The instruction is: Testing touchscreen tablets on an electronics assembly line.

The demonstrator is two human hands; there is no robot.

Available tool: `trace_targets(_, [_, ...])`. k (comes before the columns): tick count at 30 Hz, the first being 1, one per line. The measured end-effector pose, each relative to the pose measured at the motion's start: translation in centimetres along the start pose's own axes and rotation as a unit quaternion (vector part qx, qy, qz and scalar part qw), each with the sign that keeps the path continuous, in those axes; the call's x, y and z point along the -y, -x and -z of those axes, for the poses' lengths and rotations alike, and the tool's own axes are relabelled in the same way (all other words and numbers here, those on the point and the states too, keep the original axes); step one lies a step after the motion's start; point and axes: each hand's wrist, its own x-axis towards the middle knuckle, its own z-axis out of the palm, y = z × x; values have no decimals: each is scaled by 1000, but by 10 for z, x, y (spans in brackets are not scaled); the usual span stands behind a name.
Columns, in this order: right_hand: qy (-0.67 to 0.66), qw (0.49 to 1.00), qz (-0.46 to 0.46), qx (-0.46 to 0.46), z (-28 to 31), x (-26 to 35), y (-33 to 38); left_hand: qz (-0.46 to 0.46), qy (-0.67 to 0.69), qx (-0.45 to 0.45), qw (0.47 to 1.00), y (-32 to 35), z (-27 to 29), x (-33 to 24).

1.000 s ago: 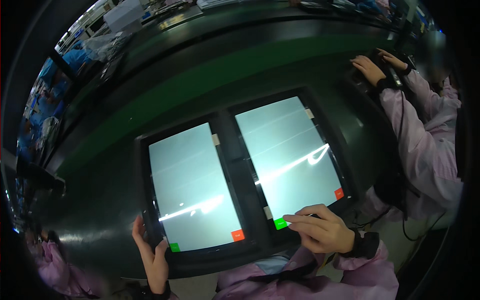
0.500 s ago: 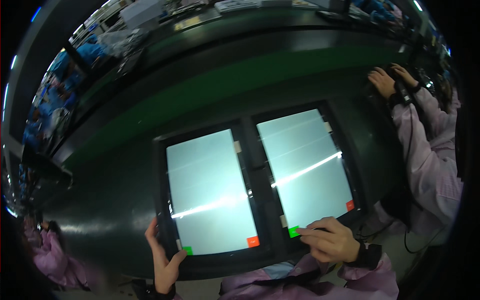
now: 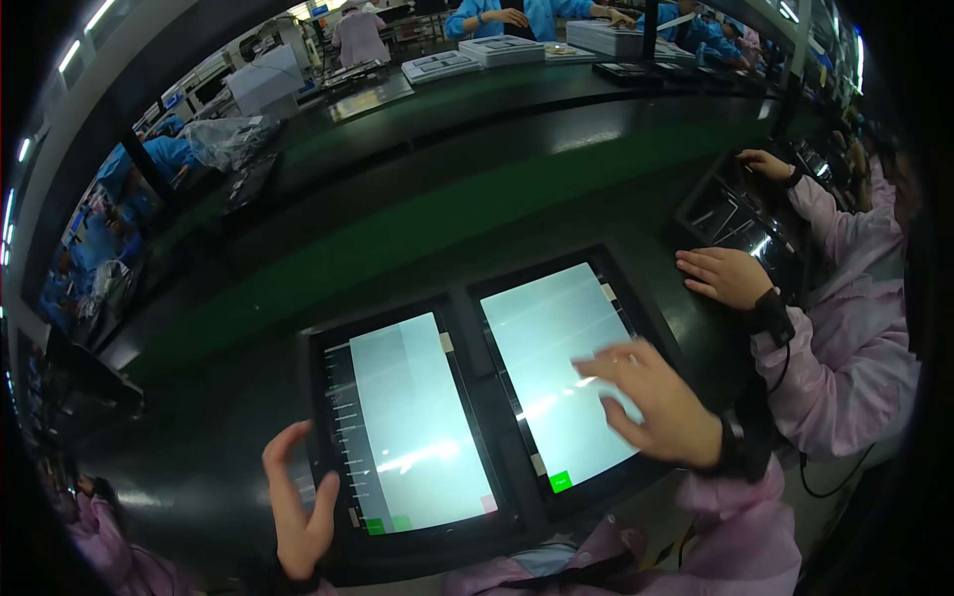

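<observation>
Black-framed tablets (image 3: 467,397) glow pale grey; green belt (image 3: 397,238); pink sleeves (image 3: 735,536).

**Two lit tablets in one black tray**

A black tray (image 3: 462,328) lies flat on the dark green tabletop (image 3: 397,228), tilted a little anticlockwise, and holds two rectangular tablets side by side in separate compartments, a black divider between them.

The left tablet (image 3: 417,422) sits in the tray's left compartment, face up, its screen glowing pale white-green. A column of small markings runs down its left edge; small green squares and a reddish one sit along its bottom edge.

The right tablet (image 3: 556,358) fills the tray's right compartment, slightly further from the viewer. Its screen is also lit pale, with a bright glare streak and one green square at the lower left corner.
</observation>
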Motion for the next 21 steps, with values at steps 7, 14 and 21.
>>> trace_targets(7, [-27,998,-59,13,-28,-33,-30,-115,-199,-24,973,-42,-24,26])
trace_targets(14, [-34,997,-69,-5,-25,-31,-29,-87,-208,-9,974,-36,-23,37])
trace_targets(21, [44,998,-30,42,-19,-29,-29,-106,-242,-12,965,-39,-26,30])
